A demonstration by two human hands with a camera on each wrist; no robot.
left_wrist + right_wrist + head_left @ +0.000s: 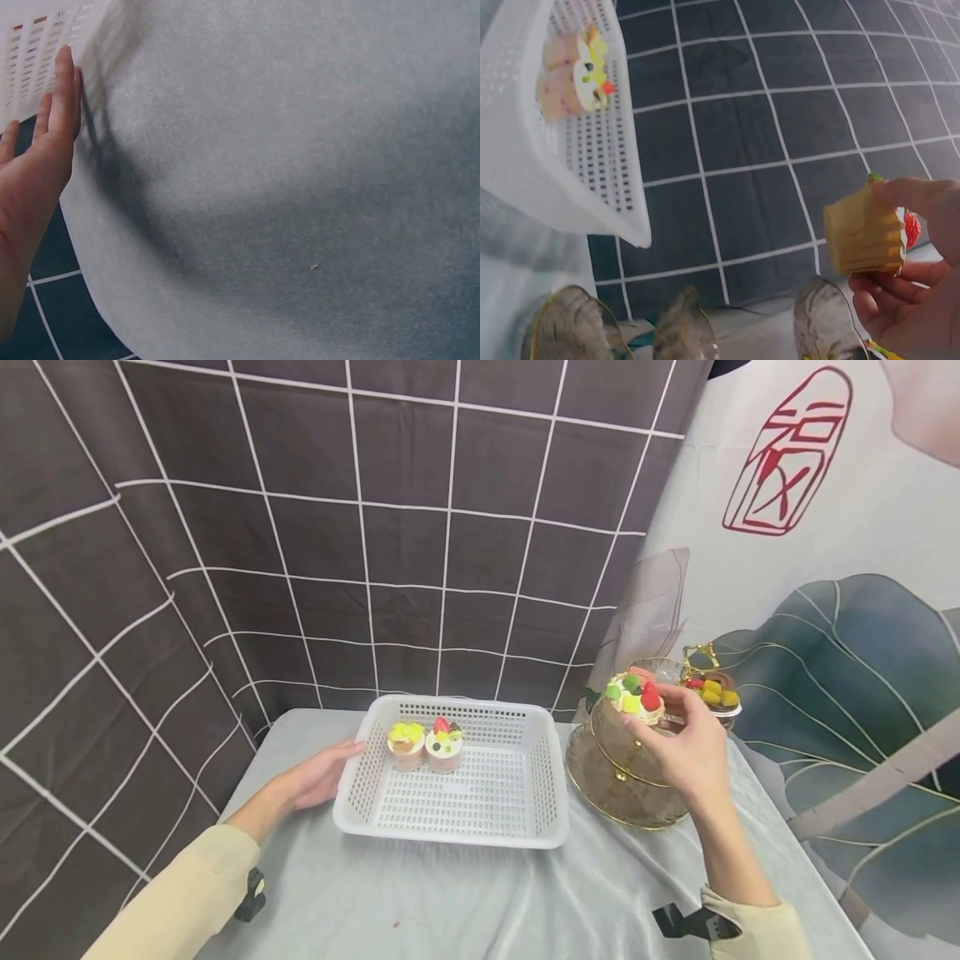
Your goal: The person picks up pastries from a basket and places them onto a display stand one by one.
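My right hand (693, 743) pinches a cupcake (636, 696) topped with red, green and yellow fruit pieces, above the tiered glass stand (626, 810). The right wrist view shows its yellow pleated wrapper (864, 232) between thumb and fingers. My left hand (322, 774) has its fingers straight, with the fingertips at the left side of a white plastic basket (457, 839). Two cupcakes in pink wrappers stand side by side in the basket's left part: one with yellow topping (406, 745), one with a red and dark fruit topping (444, 747).
Beyond my right hand, a small dish of red, yellow and brown pieces (716, 692) sits by the stand's gold handle (699, 657). A pale cloth (480, 910) covers the table. Dark gridded fabric (405, 552) hangs behind, with a printed curtain (862, 693) on the right.
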